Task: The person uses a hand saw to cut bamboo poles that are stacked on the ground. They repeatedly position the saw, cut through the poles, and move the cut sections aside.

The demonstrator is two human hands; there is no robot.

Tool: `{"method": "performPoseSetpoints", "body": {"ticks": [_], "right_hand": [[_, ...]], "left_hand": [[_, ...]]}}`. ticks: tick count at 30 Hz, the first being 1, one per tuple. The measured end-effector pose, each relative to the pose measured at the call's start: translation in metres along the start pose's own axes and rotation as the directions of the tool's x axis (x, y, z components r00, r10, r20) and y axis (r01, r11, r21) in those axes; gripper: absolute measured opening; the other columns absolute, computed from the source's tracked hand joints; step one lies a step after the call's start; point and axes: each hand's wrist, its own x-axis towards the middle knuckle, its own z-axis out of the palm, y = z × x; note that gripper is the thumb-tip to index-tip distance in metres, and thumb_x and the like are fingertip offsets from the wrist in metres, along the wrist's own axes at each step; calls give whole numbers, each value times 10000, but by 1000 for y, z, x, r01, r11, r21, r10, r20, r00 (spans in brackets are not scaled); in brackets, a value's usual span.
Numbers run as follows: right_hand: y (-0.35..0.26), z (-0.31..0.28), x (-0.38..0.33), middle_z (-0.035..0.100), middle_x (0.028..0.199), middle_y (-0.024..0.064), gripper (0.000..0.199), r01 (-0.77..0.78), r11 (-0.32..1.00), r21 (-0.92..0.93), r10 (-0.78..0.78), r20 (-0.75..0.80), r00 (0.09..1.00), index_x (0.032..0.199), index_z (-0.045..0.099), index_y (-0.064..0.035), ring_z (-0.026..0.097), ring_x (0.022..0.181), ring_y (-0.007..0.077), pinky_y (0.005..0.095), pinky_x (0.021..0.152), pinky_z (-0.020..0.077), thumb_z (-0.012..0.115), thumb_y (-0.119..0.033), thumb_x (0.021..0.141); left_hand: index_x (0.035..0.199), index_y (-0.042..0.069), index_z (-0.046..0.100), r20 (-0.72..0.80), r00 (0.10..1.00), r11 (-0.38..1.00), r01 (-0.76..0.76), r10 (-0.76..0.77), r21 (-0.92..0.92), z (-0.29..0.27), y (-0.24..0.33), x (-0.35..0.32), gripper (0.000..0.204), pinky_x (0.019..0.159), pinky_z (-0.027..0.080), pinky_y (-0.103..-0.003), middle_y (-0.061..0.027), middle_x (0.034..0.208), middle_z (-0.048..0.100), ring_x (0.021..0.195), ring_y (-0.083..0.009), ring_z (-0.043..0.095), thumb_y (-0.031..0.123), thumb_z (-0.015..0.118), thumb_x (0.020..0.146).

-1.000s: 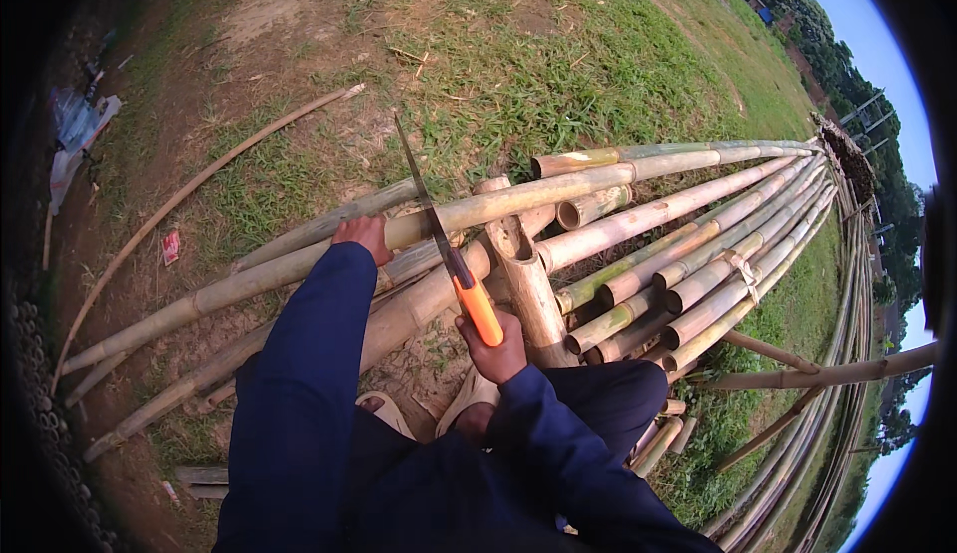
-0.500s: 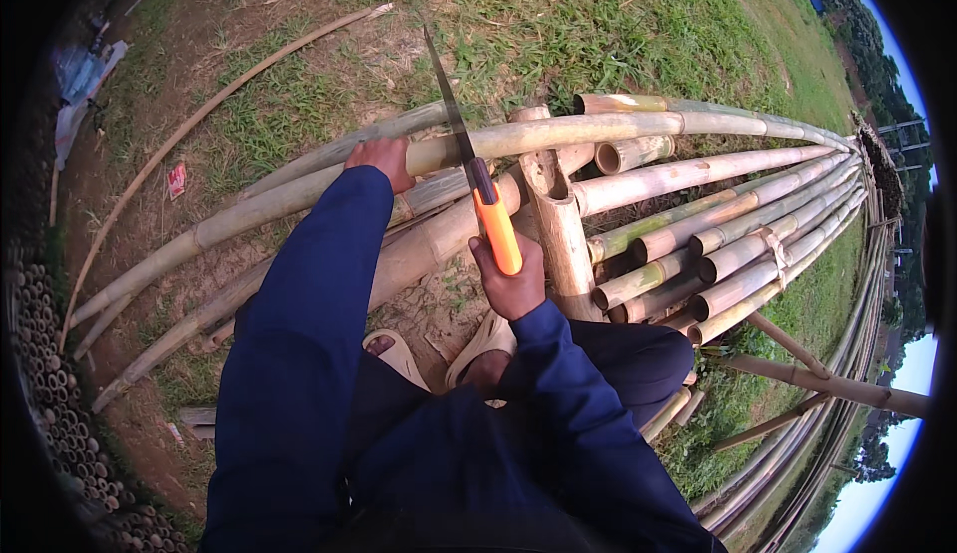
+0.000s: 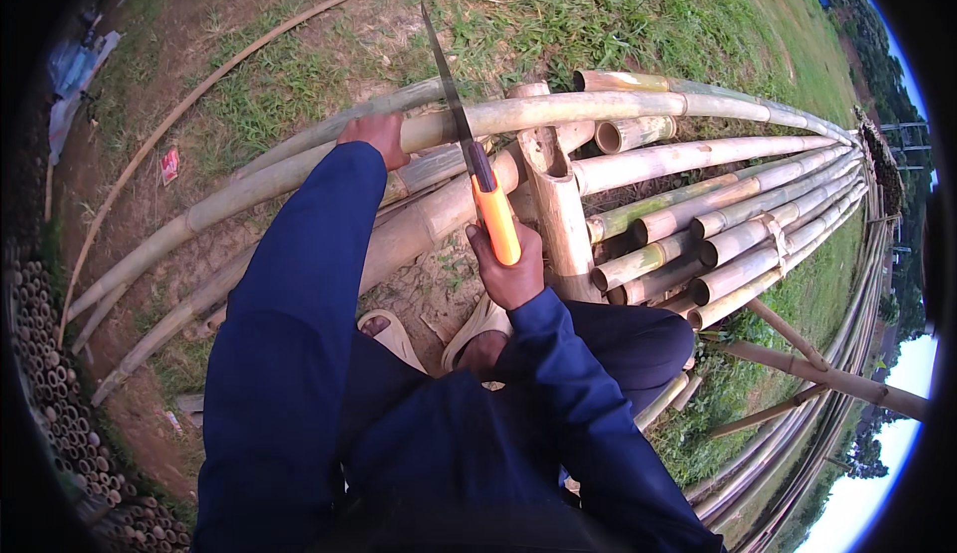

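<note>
Apparently to steady it, my left grip (image 3: 376, 137) is closed over the long bamboo pole (image 3: 588, 108), just left of where the handsaw (image 3: 467, 135) crosses it. My right grip (image 3: 510, 269) is wrapped around the orange handle (image 3: 498, 224), with the blade (image 3: 445, 70) pointing away from me. That pole lies in front of me, just beyond a hollow-topped bamboo post (image 3: 560, 204), which perhaps stops it rolling my way

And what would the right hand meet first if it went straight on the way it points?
In the picture's line, the thick lower bamboo pole comes first ahead of the right hand; depth is unclear, though, and the hand might pass over it to the upper pole that the saw crosses.
</note>
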Motion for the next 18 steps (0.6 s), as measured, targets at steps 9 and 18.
{"method": "performPoseSetpoints", "body": {"ticks": [9,18], "right_hand": [[-35,-79,-154,724,867,107,334,-77,989,-127,91,106,990,1265,673,47,712,802,183,294,799,552,682,-23,938],[7,-16,-37,634,684,97,148,3,999,32,-3,-5,1000,915,667,33,596,616,144,327,610,491,757,-85,919]], "left_hand": [[1251,79,663,-25,999,1000,27,-27,-1,3,-4,-10,580,1033,496,-486,-182,1177,726,1161,-353,674,335,825,756],[1230,72,670,-30,999,1000,14,-14,5,3,-7,-6,565,1032,502,-490,-189,1171,729,1153,-349,681,321,826,748]]}}
